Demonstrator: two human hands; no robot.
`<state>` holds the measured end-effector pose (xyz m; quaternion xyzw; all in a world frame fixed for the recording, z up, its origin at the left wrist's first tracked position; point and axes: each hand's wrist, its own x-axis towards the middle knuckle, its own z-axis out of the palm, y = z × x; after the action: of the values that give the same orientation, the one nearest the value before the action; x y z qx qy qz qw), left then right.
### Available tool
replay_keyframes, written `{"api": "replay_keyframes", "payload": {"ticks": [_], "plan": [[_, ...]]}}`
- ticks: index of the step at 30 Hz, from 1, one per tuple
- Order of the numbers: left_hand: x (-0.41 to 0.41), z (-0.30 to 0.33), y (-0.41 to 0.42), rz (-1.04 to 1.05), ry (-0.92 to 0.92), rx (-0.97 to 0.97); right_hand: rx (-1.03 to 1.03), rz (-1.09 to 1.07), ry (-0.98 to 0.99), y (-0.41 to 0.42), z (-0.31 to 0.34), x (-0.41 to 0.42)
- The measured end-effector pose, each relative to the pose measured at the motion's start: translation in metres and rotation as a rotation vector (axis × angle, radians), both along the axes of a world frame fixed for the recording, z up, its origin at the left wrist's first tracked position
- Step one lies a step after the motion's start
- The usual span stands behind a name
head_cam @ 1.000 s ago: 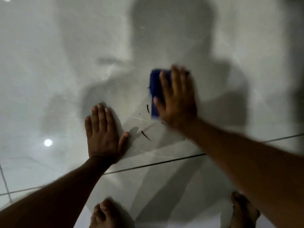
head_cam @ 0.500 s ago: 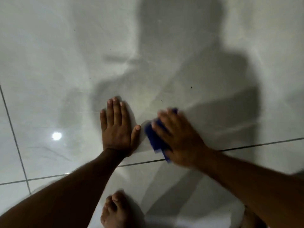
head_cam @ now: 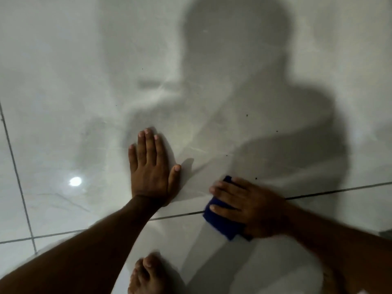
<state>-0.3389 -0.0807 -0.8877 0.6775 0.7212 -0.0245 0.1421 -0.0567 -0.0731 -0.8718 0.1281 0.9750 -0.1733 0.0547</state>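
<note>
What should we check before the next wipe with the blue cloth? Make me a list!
1. Blue cloth lies under the right hand, fingers spread over it: ok.
2. Left hand is flat on the floor tile for support: ok.
3. Dark specks beyond the cloth are wiped away: not ok.
4. Bare foot is apart from the cloth: ok.
5. Cloth's underside is clean enough: cannot tell.
</note>
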Motion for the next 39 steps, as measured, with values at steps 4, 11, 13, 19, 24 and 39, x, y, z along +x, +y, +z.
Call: {"api": "replay_keyframes", "payload": {"ticks": [4, 11, 13, 19, 24, 39], "plan": [[0.002, -0.003, -0.001, -0.02, 0.042, 0.03, 0.101, -0.05, 0.117, 0.104, -0.021, 0.014], [0.008, 0.005, 0.014, -0.195, 0.079, -0.043, 0.09, -0.978, 0.072, 0.046, -0.012, -0.034], [0.009, 0.009, 0.017, -0.207, 0.077, -0.051, -0.043, -0.574, 0.019, -0.029, 0.007, -0.014], [0.005, 0.002, 0.014, -0.221, 0.07, -0.043, 0.117, -0.493, 0.048, 0.096, -0.018, 0.035], [0.006, 0.007, 0.015, -0.223, 0.065, -0.045, 0.058, -1.075, -0.006, 0.04, -0.007, 0.015], [0.003, 0.008, 0.016, -0.228, 0.067, -0.044, 0.047, -1.005, -0.037, 0.064, 0.001, -0.001]]}}
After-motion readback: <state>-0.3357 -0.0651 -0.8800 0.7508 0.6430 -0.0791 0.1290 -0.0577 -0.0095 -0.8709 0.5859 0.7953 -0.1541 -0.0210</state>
